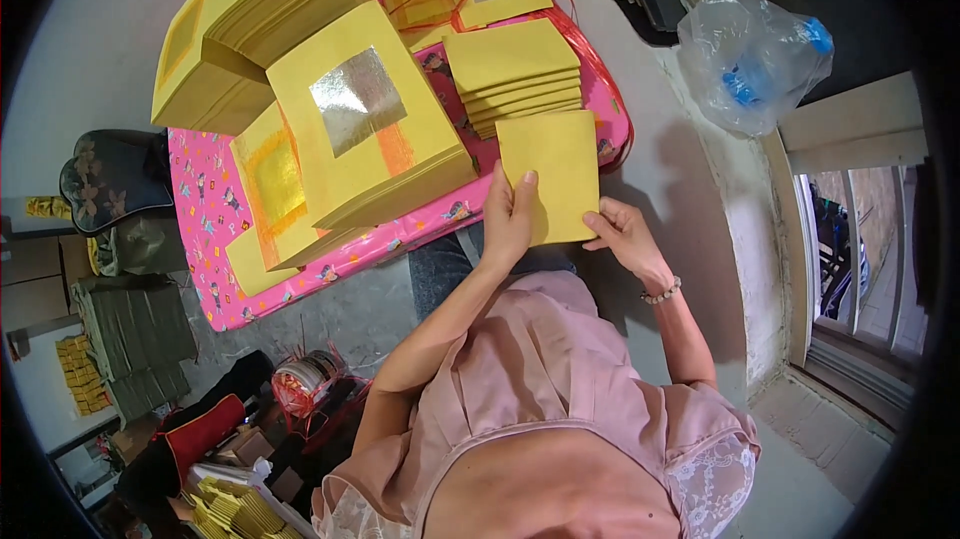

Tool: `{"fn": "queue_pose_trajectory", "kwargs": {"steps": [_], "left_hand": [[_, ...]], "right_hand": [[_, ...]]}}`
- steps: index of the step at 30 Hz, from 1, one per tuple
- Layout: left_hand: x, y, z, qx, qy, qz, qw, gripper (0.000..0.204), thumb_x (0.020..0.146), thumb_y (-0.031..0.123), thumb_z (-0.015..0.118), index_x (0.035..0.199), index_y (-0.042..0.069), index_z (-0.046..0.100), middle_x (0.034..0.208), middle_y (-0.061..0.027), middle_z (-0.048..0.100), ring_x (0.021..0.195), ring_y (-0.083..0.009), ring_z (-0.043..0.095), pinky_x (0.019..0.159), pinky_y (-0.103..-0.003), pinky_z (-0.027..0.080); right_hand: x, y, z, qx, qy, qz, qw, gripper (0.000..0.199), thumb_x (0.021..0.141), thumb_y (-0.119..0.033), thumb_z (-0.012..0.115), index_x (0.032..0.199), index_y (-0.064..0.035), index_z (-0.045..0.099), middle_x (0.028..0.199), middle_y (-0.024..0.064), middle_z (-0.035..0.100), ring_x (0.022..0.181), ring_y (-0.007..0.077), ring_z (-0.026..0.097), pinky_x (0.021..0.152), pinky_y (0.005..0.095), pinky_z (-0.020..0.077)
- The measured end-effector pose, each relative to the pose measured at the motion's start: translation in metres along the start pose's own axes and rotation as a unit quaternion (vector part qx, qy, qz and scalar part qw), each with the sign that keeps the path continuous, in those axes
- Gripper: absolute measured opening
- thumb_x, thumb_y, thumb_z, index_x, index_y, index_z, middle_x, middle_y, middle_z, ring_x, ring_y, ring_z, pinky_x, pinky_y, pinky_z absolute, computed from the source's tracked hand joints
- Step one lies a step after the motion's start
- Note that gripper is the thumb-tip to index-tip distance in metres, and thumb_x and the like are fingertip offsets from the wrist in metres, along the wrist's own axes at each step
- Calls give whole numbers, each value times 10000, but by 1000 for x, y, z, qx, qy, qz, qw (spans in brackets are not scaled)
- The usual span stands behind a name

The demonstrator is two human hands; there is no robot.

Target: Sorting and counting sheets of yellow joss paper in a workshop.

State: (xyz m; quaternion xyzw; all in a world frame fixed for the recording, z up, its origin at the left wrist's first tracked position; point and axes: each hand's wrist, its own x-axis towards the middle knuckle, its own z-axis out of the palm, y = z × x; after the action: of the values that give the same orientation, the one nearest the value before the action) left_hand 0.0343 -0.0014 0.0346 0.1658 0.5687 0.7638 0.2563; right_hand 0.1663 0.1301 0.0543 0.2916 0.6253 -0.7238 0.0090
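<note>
Between my two hands I hold a yellow paper bundle, a plain rectangular pad of sheets. My left hand grips its left edge, thumb lying on the upper face. At its lower right corner, my right hand pinches the paper between thumb and fingers. Just beyond it, on the pink table, a stack of similar folded yellow bundles leans in layers. To the left rises a large pile of yellow paper with a silver foil square and an orange patch on top. More sheets with gold foil lie under it.
The table has a pink patterned cover. Red plastic string trails along its far right side. A clear bag of bottles is at the right, above a barred window. A dark padded chair stands left; tape rolls sit lower left.
</note>
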Motion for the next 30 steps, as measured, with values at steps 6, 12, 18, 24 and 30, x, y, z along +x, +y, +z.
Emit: {"fn": "queue_pose_trajectory", "kwargs": {"steps": [6,12,18,24,30], "left_hand": [[1,6,-1,71,11,49,996,225,1016,140,481,1187,-6,477,1037,-123,639,959,-172,614,841,-300,461],[-5,27,-7,325,-88,60,940,179,977,147,533,1080,12,476,805,-272,587,761,-454,603,598,-459,457],[0,50,-5,437,-188,81,876,189,942,140,572,1025,4,471,765,-240,579,742,-442,593,605,-491,444],[-3,67,6,419,-14,371,829,630,771,45,740,1348,67,488,1370,-216,463,1256,-448,452,1021,-517,397],[-14,51,8,393,-120,330,850,485,784,30,708,1248,67,571,1343,-202,484,1237,-424,473,998,-507,411]], "right_hand": [[6,7,-21,-62,-41,28,997,232,958,-173,624,1120,-7,610,1012,3,650,913,71,608,766,262,527],[14,-21,-25,-121,110,-250,954,613,866,-118,711,1394,-24,413,1308,105,554,1131,195,576,961,330,456],[20,-47,-38,-290,33,-266,919,282,897,-86,661,1165,-27,598,1040,63,657,951,142,618,835,298,481],[53,-65,-52,-152,106,-280,942,163,972,-112,580,1098,-10,574,958,40,652,873,81,599,775,239,475],[113,-110,-23,-29,147,-364,919,202,1003,-144,534,1136,8,536,988,83,670,908,98,620,767,223,482]]}}
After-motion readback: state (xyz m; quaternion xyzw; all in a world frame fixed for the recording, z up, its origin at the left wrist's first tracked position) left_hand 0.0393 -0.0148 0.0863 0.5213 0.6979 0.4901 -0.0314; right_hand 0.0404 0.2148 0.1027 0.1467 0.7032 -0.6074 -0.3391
